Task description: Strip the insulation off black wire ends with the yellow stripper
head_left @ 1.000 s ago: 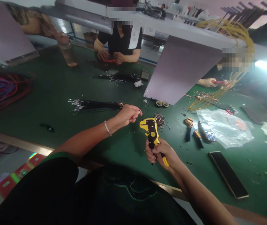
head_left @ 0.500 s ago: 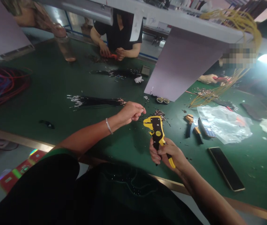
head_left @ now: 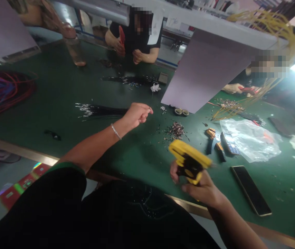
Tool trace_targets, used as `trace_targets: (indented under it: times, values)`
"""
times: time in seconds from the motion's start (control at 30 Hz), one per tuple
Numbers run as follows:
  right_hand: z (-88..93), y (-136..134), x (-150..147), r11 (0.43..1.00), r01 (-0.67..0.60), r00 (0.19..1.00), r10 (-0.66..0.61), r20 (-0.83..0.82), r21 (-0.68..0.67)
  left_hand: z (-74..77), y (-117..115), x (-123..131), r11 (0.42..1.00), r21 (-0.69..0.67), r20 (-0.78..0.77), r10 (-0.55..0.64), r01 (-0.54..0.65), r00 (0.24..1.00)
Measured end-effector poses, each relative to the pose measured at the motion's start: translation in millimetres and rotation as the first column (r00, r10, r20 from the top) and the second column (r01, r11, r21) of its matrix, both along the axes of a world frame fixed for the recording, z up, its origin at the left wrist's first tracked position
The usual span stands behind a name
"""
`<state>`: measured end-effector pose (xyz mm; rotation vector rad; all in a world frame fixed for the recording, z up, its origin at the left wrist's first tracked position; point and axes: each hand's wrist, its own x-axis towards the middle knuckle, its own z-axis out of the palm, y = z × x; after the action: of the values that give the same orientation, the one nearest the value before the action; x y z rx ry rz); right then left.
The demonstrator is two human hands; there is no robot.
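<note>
My left hand [head_left: 138, 114] is closed in a pinch over the right end of a bundle of black wires [head_left: 103, 110], whose bright ends fan out to the left. A thin black wire shows faintly above its fingertips; the rest of it is hidden by the fingers. My right hand [head_left: 206, 188] is wrapped round a yellow and black wire stripper [head_left: 189, 159], tilted with its head pointing up and left, and slightly blurred. Between the hands, a little farther back, lies a heap of small cut-off pieces [head_left: 175, 129].
To the right lie an orange-handled cutter [head_left: 210, 141], a keypad phone [head_left: 230, 143], a clear plastic bag [head_left: 257, 145] and a smartphone [head_left: 251, 190]. Two tape rolls [head_left: 181, 112] sit by a white panel [head_left: 204, 69]. Red and blue cable coils [head_left: 2, 91] lie left. Co-workers sit opposite.
The stripper in my right hand has moved right and down and turned, away from the wire. My left hand has shifted left and slightly up. Opposite, a co-worker has raised a red tool.
</note>
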<state>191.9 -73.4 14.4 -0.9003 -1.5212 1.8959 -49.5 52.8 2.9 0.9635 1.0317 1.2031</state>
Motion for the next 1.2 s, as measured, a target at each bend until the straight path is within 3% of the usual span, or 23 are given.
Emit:
trace_targets:
  times: [0.07,0.13,0.3,0.53,0.87,1.2]
  values:
    - [6.3,5,2,0.994,0.097,0.994,-0.095,-0.060,0.045,3.6,1,-1,0.998,0.058,0.025,-0.004,0.002,1.000]
    - [6.6,12,-2,0.978,0.202,0.967,-0.206,-0.148,-0.045,6.0,-2,0,0.998,0.066,0.031,-0.018,0.016,0.999]
    - [-17.9,27,-24,0.949,0.288,0.933,-0.308,-0.186,-0.126,7.5,-9,4,1.000,0.031,0.069,0.003,-0.006,0.998]
    - [-48.3,34,-45,0.936,0.299,0.920,-0.335,-0.203,-0.188,14.3,-13,7,0.985,0.121,0.078,0.111,-0.120,0.991]
    - [-64.5,44,-55,0.940,0.314,0.910,-0.339,-0.238,-0.137,12.0,-16,12,0.950,0.204,0.009,0.241,-0.237,0.971]
    - [-65.8,47,-56,0.938,0.319,0.894,-0.345,-0.286,-0.137,15.7,-20,15,0.931,0.215,0.005,0.302,-0.296,0.953]
